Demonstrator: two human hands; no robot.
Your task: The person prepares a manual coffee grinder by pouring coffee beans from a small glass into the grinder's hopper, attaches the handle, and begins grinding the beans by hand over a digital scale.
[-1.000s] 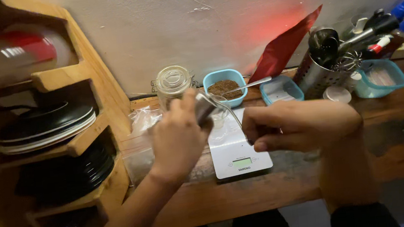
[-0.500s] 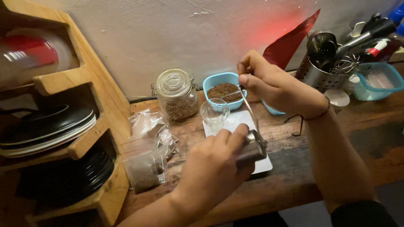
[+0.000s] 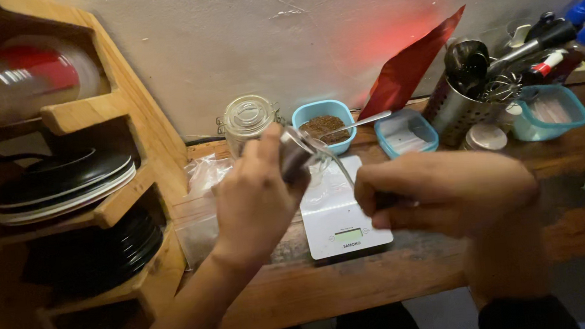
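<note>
From my remote seat I saw a wooden plate rack (image 3: 124, 123) filling the left of the long wooden counter (image 3: 403, 275), with a perforated steel utensil holder (image 3: 455, 109) and a red foil pouch (image 3: 412, 67) near the wall. Both hands hovered over a flat white kitchen scale (image 3: 341, 224) at the counter's front edge. The left hand (image 3: 256, 196) was wrapped around a small tilted metal cylinder (image 3: 296, 153) above the scale, while the right hand (image 3: 445, 193) was curled tight, though I could not tell what it pinched.
</note>
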